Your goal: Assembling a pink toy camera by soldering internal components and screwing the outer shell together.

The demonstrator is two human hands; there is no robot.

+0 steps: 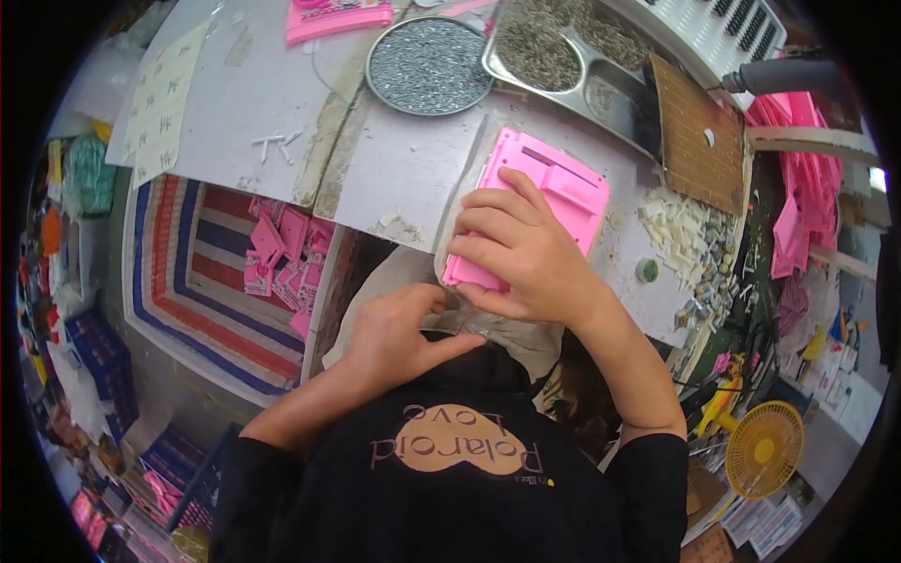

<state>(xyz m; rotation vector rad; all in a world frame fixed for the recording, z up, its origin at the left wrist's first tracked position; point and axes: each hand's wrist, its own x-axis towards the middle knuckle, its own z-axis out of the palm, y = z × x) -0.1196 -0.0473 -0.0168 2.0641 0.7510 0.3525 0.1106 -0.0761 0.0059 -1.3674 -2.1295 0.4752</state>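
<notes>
My right hand [526, 253] grips a flat pink plastic casing [584, 202] near the table's front edge, its fingers spread over the face and the thumb at the near edge. The casing has a raised block and a slot on its upper side. It rests on a clear plastic sheet or pad [454, 208]. Just left of the casing, above my lap, my left hand [399, 328] is open, thumb apart from bent fingers, with nothing visible in it. A thin reddish wire [463, 325] shows between the hands.
A round tray of small metal screws [430, 66] and a divided metal tray [535, 56] stand at the back. White pieces [676, 230] lie at right beside a cardboard piece [699, 136]. A screwdriver [784, 77] hangs upper right. A striped bag [211, 310] at left holds pink parts.
</notes>
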